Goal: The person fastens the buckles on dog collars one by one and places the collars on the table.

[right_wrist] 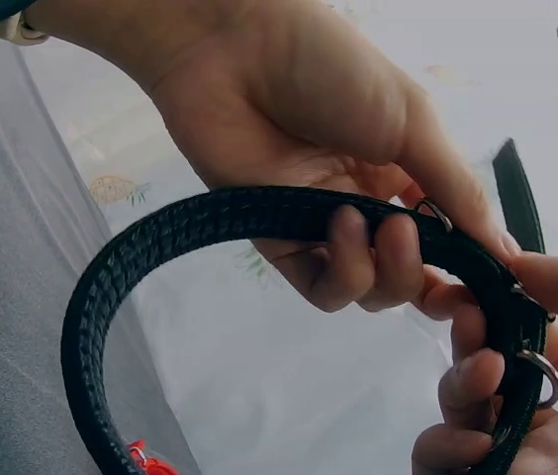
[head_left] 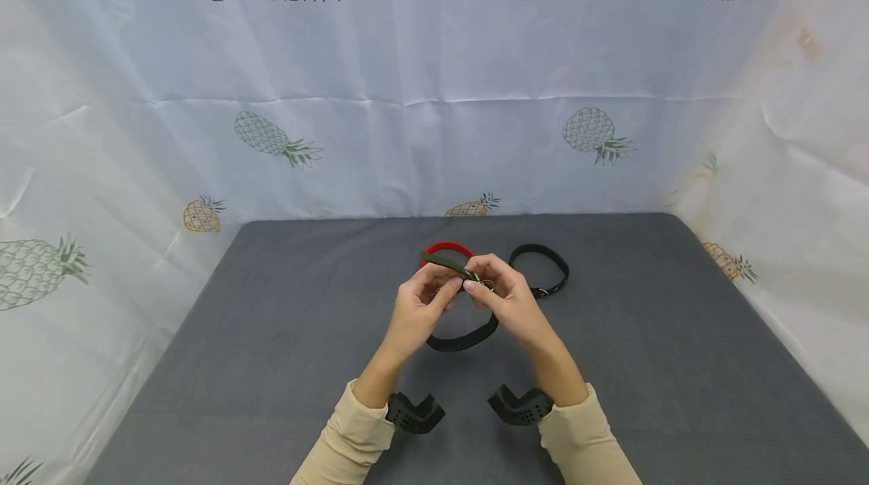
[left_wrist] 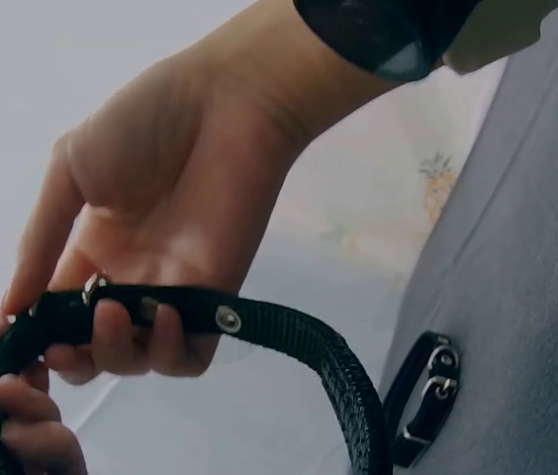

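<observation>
Both hands hold a dark green-black collar (head_left: 464, 342) with metal fittings, bent into a loop above the table. My left hand (head_left: 416, 309) grips the band from the left; the green strap end (head_left: 441, 262) sticks out beyond its fingers. On the right, my right hand (head_left: 511, 302) pinches the band near the buckle and a metal ring. The thumbs nearly meet at the overlapped band. In the left wrist view, a metal eyelet (left_wrist: 228, 319) shows on the collar. A D-ring (right_wrist: 541, 378) hangs from it in the right wrist view. Fingers partly hide the buckle.
A red collar (head_left: 448, 246) lies on the grey table (head_left: 305, 334) behind the hands, partly covered by them. To the right lies a black collar (head_left: 558, 259) with a metal buckle. Pineapple-printed white cloth (head_left: 421, 153) hangs behind the table and at both sides.
</observation>
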### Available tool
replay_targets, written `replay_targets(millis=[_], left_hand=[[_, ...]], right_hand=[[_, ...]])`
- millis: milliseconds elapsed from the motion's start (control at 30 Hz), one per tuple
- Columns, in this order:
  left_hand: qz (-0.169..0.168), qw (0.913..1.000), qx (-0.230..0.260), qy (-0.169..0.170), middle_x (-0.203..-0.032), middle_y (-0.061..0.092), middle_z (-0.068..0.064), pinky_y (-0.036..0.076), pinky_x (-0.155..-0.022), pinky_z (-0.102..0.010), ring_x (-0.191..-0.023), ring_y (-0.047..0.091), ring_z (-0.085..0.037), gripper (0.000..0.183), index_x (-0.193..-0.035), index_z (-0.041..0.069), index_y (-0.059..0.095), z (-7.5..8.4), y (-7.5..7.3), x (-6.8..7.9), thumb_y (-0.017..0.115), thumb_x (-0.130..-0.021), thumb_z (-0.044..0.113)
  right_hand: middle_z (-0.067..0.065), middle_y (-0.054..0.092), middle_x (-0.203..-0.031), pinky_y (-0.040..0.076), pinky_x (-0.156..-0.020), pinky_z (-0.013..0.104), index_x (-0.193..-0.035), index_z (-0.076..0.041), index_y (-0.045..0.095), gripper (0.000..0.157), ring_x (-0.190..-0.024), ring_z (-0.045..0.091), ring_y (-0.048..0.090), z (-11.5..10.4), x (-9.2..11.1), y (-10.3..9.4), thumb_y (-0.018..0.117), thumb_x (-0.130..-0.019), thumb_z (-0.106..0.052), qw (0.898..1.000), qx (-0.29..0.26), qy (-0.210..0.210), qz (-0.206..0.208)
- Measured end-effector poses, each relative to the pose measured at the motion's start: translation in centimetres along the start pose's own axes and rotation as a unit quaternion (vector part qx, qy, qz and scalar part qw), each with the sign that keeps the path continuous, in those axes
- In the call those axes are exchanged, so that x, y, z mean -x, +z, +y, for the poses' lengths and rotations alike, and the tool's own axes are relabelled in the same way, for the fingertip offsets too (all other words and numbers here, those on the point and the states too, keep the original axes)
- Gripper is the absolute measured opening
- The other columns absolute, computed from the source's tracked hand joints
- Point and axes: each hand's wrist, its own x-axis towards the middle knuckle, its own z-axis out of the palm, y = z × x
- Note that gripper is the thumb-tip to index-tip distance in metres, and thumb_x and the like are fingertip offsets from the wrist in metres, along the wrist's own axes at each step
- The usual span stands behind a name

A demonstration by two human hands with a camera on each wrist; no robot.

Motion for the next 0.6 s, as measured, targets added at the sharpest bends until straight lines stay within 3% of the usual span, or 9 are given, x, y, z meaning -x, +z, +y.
replay_targets(millis=[133,233,400,600], left_hand=[[0.015,0.9992,0.009,-0.035,-0.084,0.057,-0.004,0.040,-0.055,-0.019,-0.061,0.044,-0.001,0.019,-0.105,-0.006,0.062,0.20,0.34,0.14,0.056,-0.097,0.010],[0.026,0.9986,0.006,-0.046,-0.078,0.055,-0.008,0.039,-0.055,-0.018,-0.059,0.043,0.000,0.018,-0.101,-0.006,0.064,0.22,0.46,0.16,0.056,-0.097,0.010],[0.040,0.9977,-0.001,-0.054,-0.076,0.054,-0.020,0.039,-0.057,-0.017,-0.059,0.044,0.001,0.016,-0.097,-0.006,0.064,0.30,0.52,-0.01,0.057,-0.096,0.008],[0.049,0.9952,0.016,-0.084,-0.083,0.061,-0.005,0.044,-0.064,-0.016,-0.067,0.052,0.001,0.016,-0.100,-0.008,0.063,0.51,0.66,-0.11,0.058,-0.095,0.007]], right_hand=[[-0.008,0.055,-0.088,0.041,-0.064,0.023,-0.111,0.005,0.050,0.020,-0.070,0.006,0.045,0.02,0.06,0.19,0.052,-0.099,-0.011,1.000,-0.001,0.016,0.010],[-0.008,0.053,-0.087,0.041,-0.064,0.023,-0.112,0.003,0.050,0.019,-0.070,0.006,0.044,0.06,0.06,0.26,0.050,-0.100,-0.011,1.000,0.000,0.023,0.015],[-0.011,0.051,-0.085,0.039,-0.064,0.022,-0.110,-0.014,0.053,0.010,-0.070,0.004,0.043,0.12,-0.06,0.38,0.049,-0.101,-0.012,0.999,-0.015,0.023,0.016],[-0.014,0.053,-0.087,0.039,-0.066,0.021,-0.107,-0.026,0.053,0.015,-0.071,0.005,0.044,0.12,-0.13,0.62,0.049,-0.101,-0.014,0.999,-0.027,0.025,0.016]])
